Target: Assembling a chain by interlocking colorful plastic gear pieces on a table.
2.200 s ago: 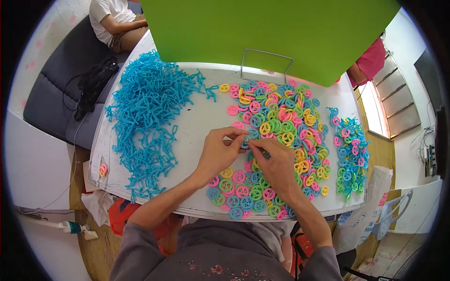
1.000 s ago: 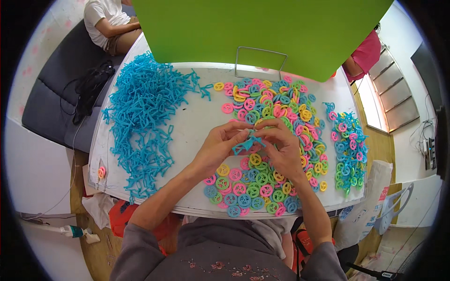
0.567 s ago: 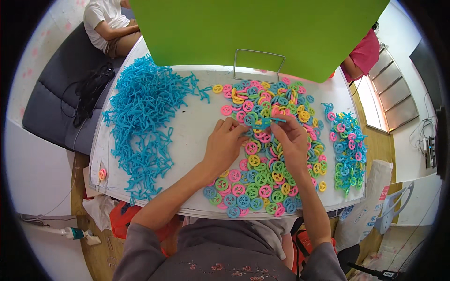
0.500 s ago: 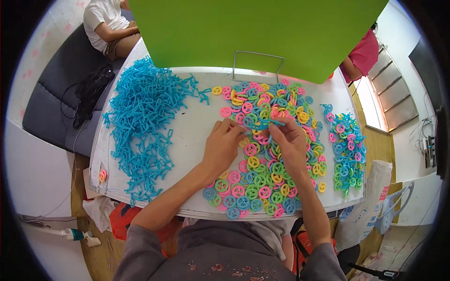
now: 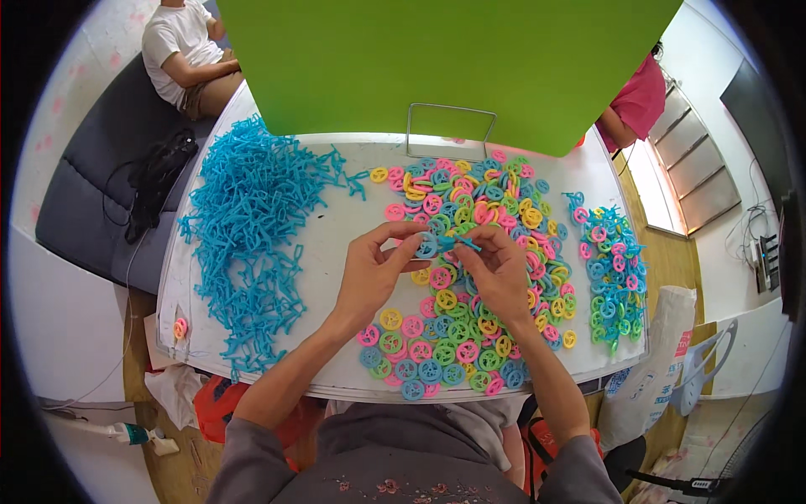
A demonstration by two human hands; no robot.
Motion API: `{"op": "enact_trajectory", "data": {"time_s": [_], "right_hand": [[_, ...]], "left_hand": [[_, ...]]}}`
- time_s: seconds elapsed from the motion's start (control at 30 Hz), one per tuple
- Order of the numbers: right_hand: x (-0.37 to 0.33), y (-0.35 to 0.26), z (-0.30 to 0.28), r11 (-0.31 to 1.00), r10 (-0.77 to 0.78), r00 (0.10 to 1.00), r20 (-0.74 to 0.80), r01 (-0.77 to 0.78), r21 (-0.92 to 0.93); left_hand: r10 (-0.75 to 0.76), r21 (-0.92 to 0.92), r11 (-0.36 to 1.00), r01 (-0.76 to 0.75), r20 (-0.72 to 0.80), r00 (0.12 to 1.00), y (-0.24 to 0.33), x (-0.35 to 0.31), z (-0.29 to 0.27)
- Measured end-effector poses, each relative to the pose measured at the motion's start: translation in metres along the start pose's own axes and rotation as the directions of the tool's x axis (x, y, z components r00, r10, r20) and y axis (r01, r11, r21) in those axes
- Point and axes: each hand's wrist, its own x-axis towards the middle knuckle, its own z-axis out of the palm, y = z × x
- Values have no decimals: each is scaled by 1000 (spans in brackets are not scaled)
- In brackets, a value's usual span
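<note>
Over the near edge of the wheel pile, my left hand pinches a small blue plastic wheel between thumb and fingers. My right hand grips a blue plastic frame piece, whose thin arm sticks out past the fingertips. Wheel and frame piece meet between the two hands; whether they are joined is hidden by the fingers. Beneath and around my right hand lies a heap of spoked wheels in pink, yellow, green and blue. To the left spreads a big tangled heap of blue frame pieces.
Frame pieces with wheels on them are piled at the table's right edge. A green board with a wire stand rises at the far side of the white table. Two other people sit beyond, left and right.
My left hand has come away from the pile with a blue wheel, now held up against the frame piece. My right hand has shifted slightly left and nearer. The whole view has moved slightly.
</note>
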Motion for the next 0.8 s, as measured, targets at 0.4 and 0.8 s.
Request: {"op": "enact_trajectory", "data": {"time_s": [0.4,0.8], "right_hand": [[-7,-4,6,966,38,999,31,-29,-258],[-9,-9,11,975,223,973,55,-222,-29]], "left_hand": [[46,85,995,-43,-35,998,-2,-1,-1],[182,156,973,-172,-52,982,-14,-5,5]]}}
